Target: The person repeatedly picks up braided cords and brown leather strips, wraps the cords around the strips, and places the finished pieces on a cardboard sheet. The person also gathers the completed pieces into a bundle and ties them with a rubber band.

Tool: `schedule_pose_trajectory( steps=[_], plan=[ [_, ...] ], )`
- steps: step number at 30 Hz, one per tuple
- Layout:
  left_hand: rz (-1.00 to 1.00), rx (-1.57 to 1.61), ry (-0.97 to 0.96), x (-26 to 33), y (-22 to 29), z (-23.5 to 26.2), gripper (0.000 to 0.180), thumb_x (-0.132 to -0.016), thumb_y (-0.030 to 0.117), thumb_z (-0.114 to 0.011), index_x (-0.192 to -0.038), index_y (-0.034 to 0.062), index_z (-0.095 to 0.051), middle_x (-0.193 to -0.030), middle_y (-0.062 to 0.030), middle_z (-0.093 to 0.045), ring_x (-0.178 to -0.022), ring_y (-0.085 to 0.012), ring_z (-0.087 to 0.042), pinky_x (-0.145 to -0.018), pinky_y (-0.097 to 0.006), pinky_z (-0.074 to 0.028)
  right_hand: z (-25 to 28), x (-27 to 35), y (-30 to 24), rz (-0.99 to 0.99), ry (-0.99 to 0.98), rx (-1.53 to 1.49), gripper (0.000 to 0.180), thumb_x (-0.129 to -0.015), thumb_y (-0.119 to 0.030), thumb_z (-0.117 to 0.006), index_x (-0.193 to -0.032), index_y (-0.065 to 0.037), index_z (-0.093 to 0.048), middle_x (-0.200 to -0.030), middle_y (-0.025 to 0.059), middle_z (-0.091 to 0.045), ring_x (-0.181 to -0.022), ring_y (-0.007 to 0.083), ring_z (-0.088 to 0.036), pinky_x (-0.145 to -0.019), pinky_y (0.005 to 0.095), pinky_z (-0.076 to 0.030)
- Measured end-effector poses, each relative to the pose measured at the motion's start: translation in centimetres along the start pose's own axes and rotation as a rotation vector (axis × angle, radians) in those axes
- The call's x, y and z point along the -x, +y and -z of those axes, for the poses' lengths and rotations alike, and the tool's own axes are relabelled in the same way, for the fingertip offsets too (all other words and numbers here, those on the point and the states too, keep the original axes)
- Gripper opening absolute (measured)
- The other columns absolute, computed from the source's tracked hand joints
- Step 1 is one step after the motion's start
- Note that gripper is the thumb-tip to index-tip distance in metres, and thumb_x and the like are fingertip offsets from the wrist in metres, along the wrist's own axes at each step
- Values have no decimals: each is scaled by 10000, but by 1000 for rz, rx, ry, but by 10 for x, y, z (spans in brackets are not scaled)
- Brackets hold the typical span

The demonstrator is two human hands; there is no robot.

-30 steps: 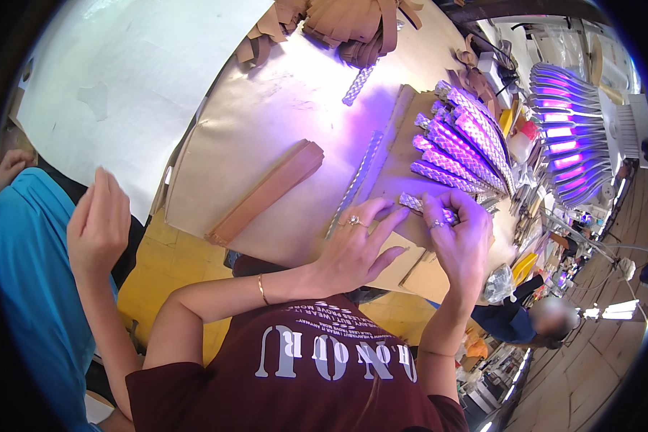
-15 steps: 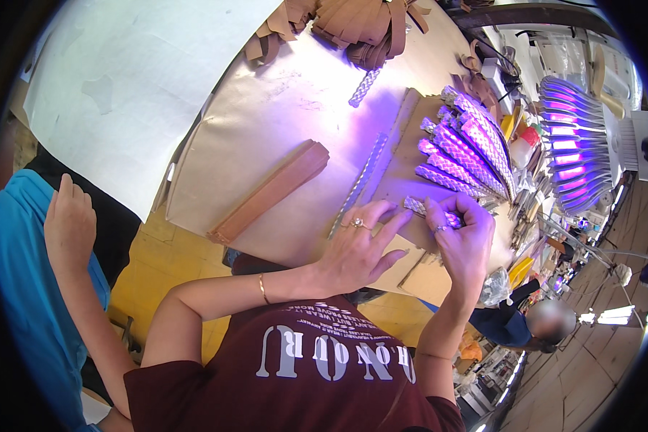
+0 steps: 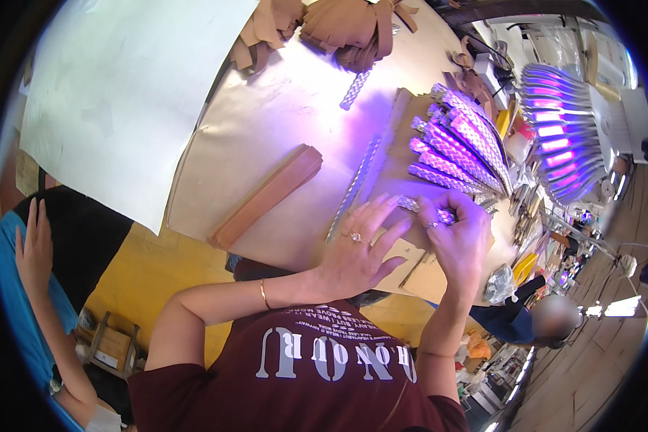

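My right hand (image 3: pixel 457 234) pinches a short, pale braided strip (image 3: pixel 408 204) between thumb and fingers, low over the table. The strip's left end sticks out toward my left hand (image 3: pixel 363 248), whose fingers are spread and whose fingertips reach close to that end; whether they touch it I cannot tell. Just beyond my right hand, a fan of several braided strips (image 3: pixel 457 144) lies on a brown board (image 3: pixel 403 119) under violet light. Left of the board, a long thin braided strip (image 3: pixel 354 187) lies on the brown-covered table (image 3: pixel 245 119).
A bundle of flat brown strips (image 3: pixel 266 194) lies left of my hands. Curled brown strips (image 3: pixel 345 32) are heaped at the far edge, beside another braided piece (image 3: pixel 354 90). A finned lamp (image 3: pixel 565 133) glows at right. Another person's hand (image 3: pixel 34 248) is at far left, near a white sheet (image 3: pixel 122 108).
The other person's hand at far left has moved left and down. My left hand has shifted slightly, its fingers closer to the strip's end. My right hand keeps its pinch.
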State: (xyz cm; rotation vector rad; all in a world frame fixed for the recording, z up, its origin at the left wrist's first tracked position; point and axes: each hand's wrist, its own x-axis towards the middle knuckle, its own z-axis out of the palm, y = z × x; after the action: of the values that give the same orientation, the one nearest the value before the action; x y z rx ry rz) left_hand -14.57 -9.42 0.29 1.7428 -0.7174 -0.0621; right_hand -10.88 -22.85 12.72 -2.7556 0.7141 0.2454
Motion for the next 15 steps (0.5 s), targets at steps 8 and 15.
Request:
schedule_pose_trajectory(
  steps=[8, 15],
  plan=[
    [-22, -24, -169, -7, -1, -2, 838, -841, 288, -746, -1449, -68, -292, -1481, -284, -306, -1350, -459, -353, -1115, -555, -295, 31, 6, 16, 295, 165, 169, 308, -824, -337, -756, -831, -39, -677, -622, 97, -634, -558, 261, -613, -546, 340, -429],
    [-55, -131, -190, -8, 2, 2, 816, -832, 301, -757, -1433, -54, -336, -1472, -279, -332, -1346, -439, -376, -1100, -552, -328, 69, 6, 53, 65, -90, -77, 297, -842, -371, -729, -841, -78, -683, -685, 86, -665, -664, 291, -641, -707, 392, -408]
  ],
)
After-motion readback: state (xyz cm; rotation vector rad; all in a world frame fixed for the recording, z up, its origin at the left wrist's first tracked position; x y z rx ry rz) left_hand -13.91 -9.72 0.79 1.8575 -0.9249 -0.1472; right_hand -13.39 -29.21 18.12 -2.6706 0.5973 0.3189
